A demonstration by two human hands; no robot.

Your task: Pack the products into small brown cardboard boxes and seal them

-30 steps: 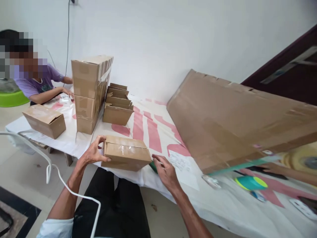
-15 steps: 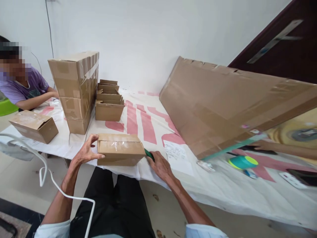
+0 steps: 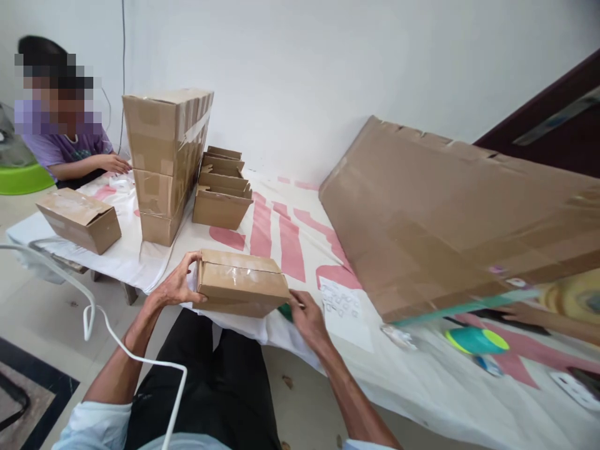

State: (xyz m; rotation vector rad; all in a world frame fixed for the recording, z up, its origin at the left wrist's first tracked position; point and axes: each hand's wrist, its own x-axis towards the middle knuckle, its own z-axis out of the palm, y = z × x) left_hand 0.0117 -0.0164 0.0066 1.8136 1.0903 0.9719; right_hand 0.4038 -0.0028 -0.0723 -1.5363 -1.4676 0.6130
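A closed cardboard box [image 3: 241,281] with clear tape along its top seam is at the table's front edge, in front of my lap. My left hand [image 3: 179,282] grips its left end, thumb low on the front and fingers up at the top corner. At the other end, my right hand [image 3: 307,319] has its fingers curled at the box's lower right corner. A green object [image 3: 285,310] shows partly between that hand and the box; its kind is mostly hidden.
Stacked cardboard boxes [image 3: 154,137] and several open boxes [image 3: 222,209] stand behind. Another box [image 3: 79,219] lies left, near a person in purple [image 3: 89,162]. A large cardboard panel [image 3: 450,231] leans right, beside a paper sheet [image 3: 347,312]. A white cable [image 3: 135,356] crosses my left arm.
The view has turned a little left, so things sit farther right. My right hand has moved lower at the box's right end, and less of the green object shows. My left hand keeps its grip.
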